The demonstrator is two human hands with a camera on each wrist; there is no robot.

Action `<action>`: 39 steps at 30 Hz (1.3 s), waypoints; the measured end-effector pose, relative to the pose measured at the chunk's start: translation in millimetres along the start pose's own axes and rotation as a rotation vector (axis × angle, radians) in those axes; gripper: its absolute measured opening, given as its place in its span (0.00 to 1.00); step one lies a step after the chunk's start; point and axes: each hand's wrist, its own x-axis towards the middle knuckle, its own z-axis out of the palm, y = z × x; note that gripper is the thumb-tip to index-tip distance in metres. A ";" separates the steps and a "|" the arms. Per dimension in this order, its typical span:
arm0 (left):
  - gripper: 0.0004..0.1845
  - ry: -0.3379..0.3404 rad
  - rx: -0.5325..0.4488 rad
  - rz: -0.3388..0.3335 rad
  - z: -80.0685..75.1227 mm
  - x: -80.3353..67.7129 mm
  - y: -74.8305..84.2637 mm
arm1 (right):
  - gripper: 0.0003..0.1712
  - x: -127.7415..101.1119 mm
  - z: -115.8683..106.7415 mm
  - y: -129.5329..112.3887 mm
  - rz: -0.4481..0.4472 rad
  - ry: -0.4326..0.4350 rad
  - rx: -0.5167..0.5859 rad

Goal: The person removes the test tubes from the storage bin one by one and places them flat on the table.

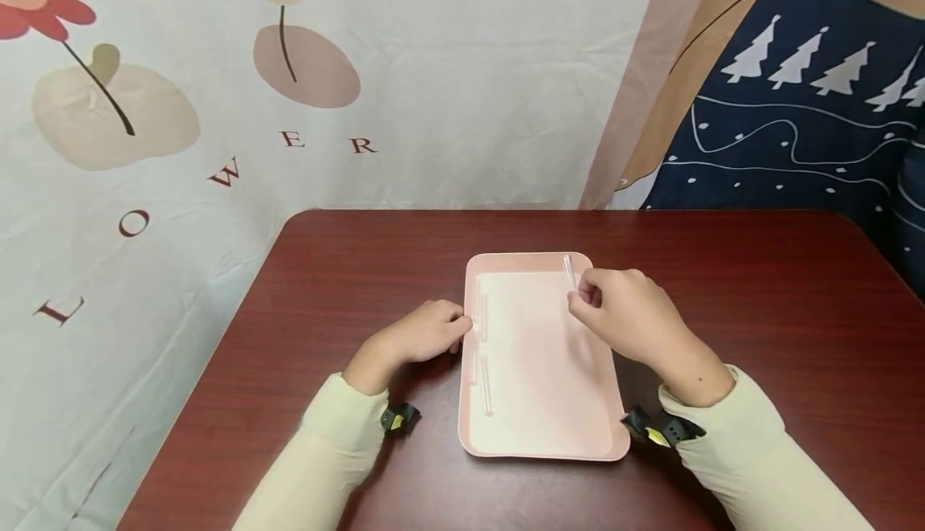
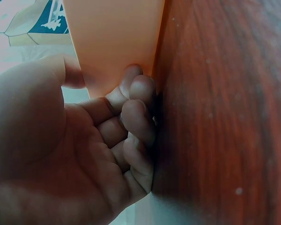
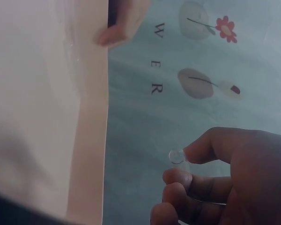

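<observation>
A pink tray [image 1: 542, 443] lies on the dark red table [image 1: 347, 274]. Several clear tubes [image 1: 482, 354] lie along the tray's left side. My right hand [image 1: 625, 314] hovers over the tray's far right part and pinches a clear tube [image 1: 569, 271] between thumb and fingers; the right wrist view shows the tube's open end [image 3: 176, 156] sticking out past the fingertips [image 3: 178, 177]. My left hand [image 1: 426, 332] rests on the table at the tray's left rim [image 2: 112, 42], its curled fingers [image 2: 138, 117] pressed against the rim's edge.
A cloth backdrop [image 1: 181, 113] printed with flowers and letters hangs behind and to the left of the table. A dark blue cloth with white trees [image 1: 795, 113] hangs at the back right. Bare table surface lies on both sides of the tray.
</observation>
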 end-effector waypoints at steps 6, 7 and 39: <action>0.18 -0.002 -0.010 0.008 -0.1 0.4 -0.6 | 0.12 -5.1 -4.2 18.4 0.015 0.033 -0.008; 0.18 -0.003 -0.009 0.008 0.0 0.4 -0.5 | 0.12 -5.9 -4.9 21.0 0.020 0.033 -0.009; 0.19 -0.011 -0.010 0.012 -0.6 2.7 -0.6 | 0.13 -3.6 3.7 71.9 0.140 -0.078 -0.005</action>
